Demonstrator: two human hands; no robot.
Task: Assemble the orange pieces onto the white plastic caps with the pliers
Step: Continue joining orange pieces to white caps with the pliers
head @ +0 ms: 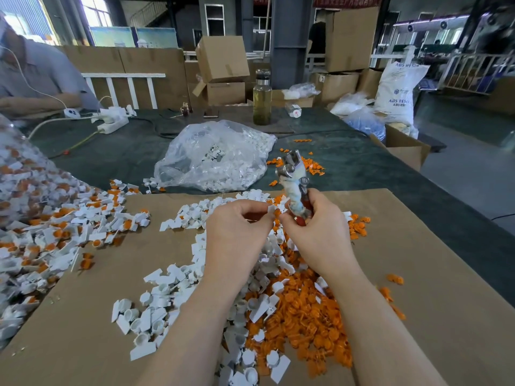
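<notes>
The small white plastic cap [271, 209] sat pinched in the fingertips of the left hand [237, 227], with what appeared to be a small orange plastic piece [277, 213] against it, mostly hidden by fingers. The right hand [315, 232] gripped the cloth-wrapped metal pliers [292, 179], head pointing up. Below, forearms covered part of the loose heap of white caps [156, 316] and orange pieces [306, 316] on the brown cardboard sheet [418, 246]. A clear plastic bag of white parts [214, 157] lay beyond.

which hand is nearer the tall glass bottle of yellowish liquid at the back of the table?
Right. The right hand, gripping the pliers, sits almost below the bottle; the left hand is further left.
</notes>
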